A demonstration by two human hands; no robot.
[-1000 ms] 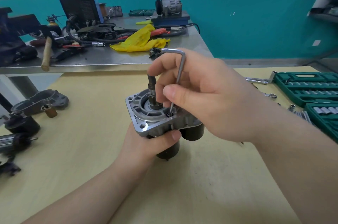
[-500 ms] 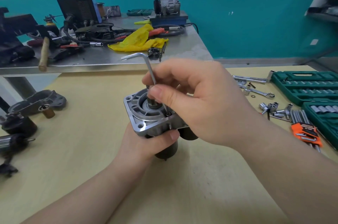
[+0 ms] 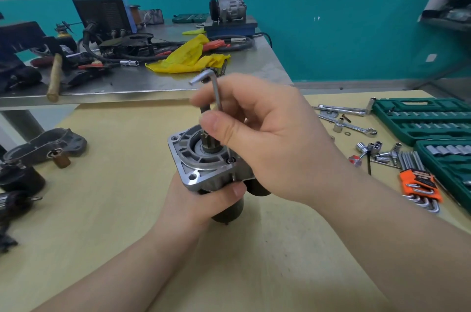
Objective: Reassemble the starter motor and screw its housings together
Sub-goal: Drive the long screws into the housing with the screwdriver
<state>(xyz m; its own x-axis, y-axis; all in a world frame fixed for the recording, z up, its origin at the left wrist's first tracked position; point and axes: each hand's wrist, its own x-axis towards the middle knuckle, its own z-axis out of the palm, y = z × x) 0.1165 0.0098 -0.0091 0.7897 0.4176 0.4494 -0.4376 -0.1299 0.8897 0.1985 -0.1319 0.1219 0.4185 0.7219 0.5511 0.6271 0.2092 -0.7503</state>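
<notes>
From the head camera: my left hand (image 3: 204,199) grips the starter motor (image 3: 206,158) under its flange, standing it upright on the wooden table (image 3: 102,209) so the screw hole faces me. My right hand (image 3: 267,138) pinches the hex key (image 3: 216,92), long leg down in the housing screw (image 3: 231,160), for quick spinning, I judge. The orange hex-key holder (image 3: 418,181) carries print too small to read.

A pale wooden desk (image 3: 89,209) lies under the hands. Beyond them stands a steel bench (image 3: 260,61), cluttered. Behind it the wall (image 3: 331,38) is teal below and white above. Light is even, soft.
</notes>
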